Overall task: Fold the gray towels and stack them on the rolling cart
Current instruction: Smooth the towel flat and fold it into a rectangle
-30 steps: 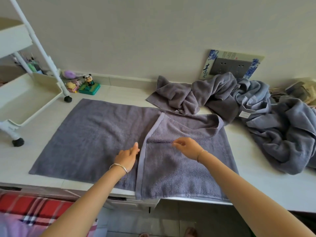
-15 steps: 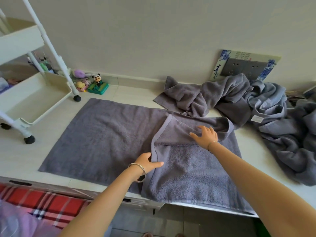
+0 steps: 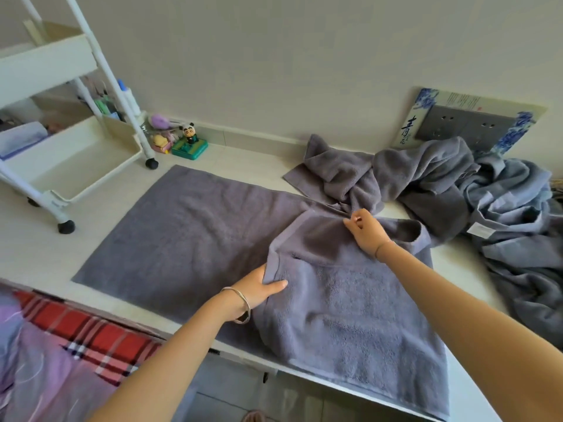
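A person's two bare arms reach forward over a pale counter [image 3: 243,159], seen from above. A large gray towel [image 3: 189,239] lies flat across the counter, its near edge hanging slightly over the front. The towel's right part is folded over onto itself, so a doubled layer lies directly beneath both hands.

The left hand [image 3: 259,287], with a thin bracelet [image 3: 240,300] on its wrist, grips the left border of the folded layer near the towel's middle. The thumb lies on top and the fingers are tucked under the cloth. The right hand [image 3: 365,231] is farther back, at the far edge of the folded layer. Its fingers are curled, and the thumb and forefinger pinch the cloth there.

Just beyond the right hand, a heap of unfolded gray towels [image 3: 426,178] is crumpled against the wall and spreads toward the right edge of the view.

The white rolling cart [image 3: 103,175] stands on the counter at the far left, well apart from both hands. One of its black wheels sits just beside the spread towel's far left corner. Near the cart, a small panda figurine [image 3: 190,134] stands by the wall. A gray socket panel [image 3: 463,126] is set in the wall above the heap. Red plaid fabric [image 3: 91,330] lies below the counter's front edge, at lower left.
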### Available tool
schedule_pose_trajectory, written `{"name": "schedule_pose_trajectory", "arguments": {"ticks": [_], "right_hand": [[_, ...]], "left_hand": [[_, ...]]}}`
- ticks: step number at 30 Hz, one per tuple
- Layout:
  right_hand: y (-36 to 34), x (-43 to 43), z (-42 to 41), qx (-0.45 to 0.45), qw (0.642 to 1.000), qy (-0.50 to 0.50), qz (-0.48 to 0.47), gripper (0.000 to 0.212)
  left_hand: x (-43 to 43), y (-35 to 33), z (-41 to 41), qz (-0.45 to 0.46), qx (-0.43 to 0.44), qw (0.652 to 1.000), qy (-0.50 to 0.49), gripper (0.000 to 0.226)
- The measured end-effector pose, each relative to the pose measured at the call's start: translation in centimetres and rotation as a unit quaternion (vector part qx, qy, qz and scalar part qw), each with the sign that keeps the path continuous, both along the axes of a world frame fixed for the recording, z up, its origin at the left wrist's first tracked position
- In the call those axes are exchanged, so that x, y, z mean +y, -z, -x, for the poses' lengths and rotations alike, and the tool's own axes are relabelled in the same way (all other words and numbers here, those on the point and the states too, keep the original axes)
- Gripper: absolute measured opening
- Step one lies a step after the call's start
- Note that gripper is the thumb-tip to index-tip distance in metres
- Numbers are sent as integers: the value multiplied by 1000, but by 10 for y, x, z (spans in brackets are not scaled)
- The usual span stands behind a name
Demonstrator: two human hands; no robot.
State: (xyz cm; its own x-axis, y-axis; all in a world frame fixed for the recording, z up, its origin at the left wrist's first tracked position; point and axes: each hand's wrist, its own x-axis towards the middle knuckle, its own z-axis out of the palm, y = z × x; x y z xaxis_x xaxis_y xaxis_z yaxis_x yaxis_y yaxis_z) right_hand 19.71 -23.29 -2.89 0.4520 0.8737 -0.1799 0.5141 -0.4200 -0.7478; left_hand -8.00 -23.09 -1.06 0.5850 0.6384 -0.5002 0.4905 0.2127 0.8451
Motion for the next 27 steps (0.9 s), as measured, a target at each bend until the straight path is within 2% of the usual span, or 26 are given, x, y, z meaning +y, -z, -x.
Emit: {"name": "schedule_pose_trajectory", "arguments": {"ticks": [3, 8, 12, 17, 21, 24, 25, 27], "right_hand": [[-44, 9, 7, 35, 994, -46, -96, 12], [-112, 34, 26, 180, 956, -99, -210, 15], [-150, 59, 62, 197, 944, -116, -238, 11], [-170, 109, 119, 197, 934, -125, -269, 12], [-166, 170, 174, 189, 933, -132, -278, 14], [-148, 213, 209, 158, 938, -97, -292, 20], [-135, 224, 217, 122, 947, -86, -284, 20], [-102, 240, 228, -12, 975, -71, -209, 10]], "left_hand": [[0, -35, 0, 28, -42, 999, -17, 37], [15, -94, 21, 22, -89, 995, -30, 35], [39, -129, 56, -33, -107, 993, -37, 30], [90, -147, 119, -86, -71, 993, -34, 30], [135, -140, 178, -53, -58, 996, -48, 30], [166, -122, 209, -31, -57, 995, -79, 25], [174, -113, 218, -30, -47, 995, -86, 28], [195, -81, 240, -64, 21, 993, -98, 42]]}}
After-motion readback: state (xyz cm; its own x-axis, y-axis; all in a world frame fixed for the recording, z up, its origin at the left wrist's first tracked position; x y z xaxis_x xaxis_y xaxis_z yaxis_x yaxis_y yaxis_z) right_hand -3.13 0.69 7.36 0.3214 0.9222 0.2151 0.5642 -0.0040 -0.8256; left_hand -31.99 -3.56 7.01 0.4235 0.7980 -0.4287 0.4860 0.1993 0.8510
